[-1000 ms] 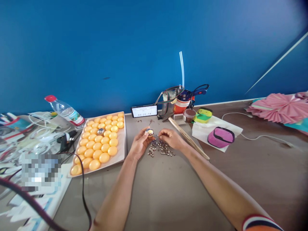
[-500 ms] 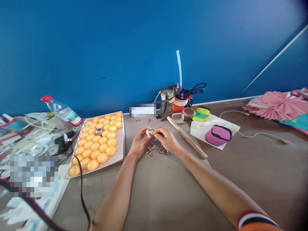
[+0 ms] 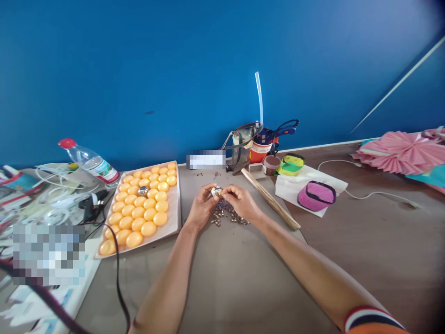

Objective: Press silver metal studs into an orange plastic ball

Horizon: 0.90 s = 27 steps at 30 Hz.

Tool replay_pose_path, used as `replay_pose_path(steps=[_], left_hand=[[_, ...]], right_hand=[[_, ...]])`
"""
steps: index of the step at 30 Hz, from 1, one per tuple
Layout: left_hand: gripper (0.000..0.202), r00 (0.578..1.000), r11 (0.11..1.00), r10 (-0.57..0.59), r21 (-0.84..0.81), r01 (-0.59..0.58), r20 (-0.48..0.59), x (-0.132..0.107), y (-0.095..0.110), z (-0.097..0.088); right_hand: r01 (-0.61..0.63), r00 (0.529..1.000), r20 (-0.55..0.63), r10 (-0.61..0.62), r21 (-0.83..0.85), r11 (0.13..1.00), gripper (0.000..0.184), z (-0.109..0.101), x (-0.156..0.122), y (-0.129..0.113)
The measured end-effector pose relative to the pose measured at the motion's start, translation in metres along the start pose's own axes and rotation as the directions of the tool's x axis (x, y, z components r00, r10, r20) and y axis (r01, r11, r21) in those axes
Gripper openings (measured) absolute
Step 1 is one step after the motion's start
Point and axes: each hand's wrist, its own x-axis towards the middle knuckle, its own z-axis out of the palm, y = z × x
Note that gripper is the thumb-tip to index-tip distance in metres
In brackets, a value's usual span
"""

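My left hand (image 3: pixel 202 205) is closed around a small ball (image 3: pixel 217 191) that is partly covered in shiny silver stones, with some orange showing. Against the ball's right side, my right hand (image 3: pixel 241 200) has its thumb and forefinger pinched together; anything between those fingertips is too small to make out. Below and between both hands lies a loose pile of small shiny stones (image 3: pixel 225 214). To the left, a shallow white tray (image 3: pixel 174 218) holds many plain orange balls (image 3: pixel 138 211) in rows. Among them sits one silver-covered ball (image 3: pixel 143 190).
A wooden stick (image 3: pixel 270 199) lies right of the stones. Behind it stand a clear jar (image 3: pixel 241 147), an orange cup (image 3: pixel 260 153) and a brown pot (image 3: pixel 271 164). A pink container (image 3: pixel 315 195) rests on white paper. A bottle (image 3: pixel 91 162) and tangled cables (image 3: pixel 55 204) crowd the left.
Almost nothing differs. The ball appears turned very slightly in my fingers, while both hands stay in the same place.
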Motion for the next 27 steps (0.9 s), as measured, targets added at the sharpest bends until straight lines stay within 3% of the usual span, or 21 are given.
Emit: replay_pose_path(steps=[14, 22, 27], left_hand=[[0.04, 1.0, 0.996, 0.006, 0.094, -0.004, -0.023, -0.002, -0.001, -0.001], [0.04, 0.998, 0.983, 0.04, 0.178, -0.032, -0.038, -0.002, -0.006, 0.0], [0.04, 0.999, 0.986, 0.012, 0.166, -0.005, -0.046, -0.003, -0.005, 0.003]], right_hand=[[-0.024, 1.0, 0.015, 0.025, -0.065, 0.998, 0.011, -0.001, 0.0, -0.003], [-0.05, 0.998, -0.036, 0.046, -0.109, 0.993, 0.007, 0.0, 0.0, 0.005], [-0.076, 0.996, -0.041, 0.074, -0.057, 0.996, 0.008, 0.001, 0.002, 0.007]])
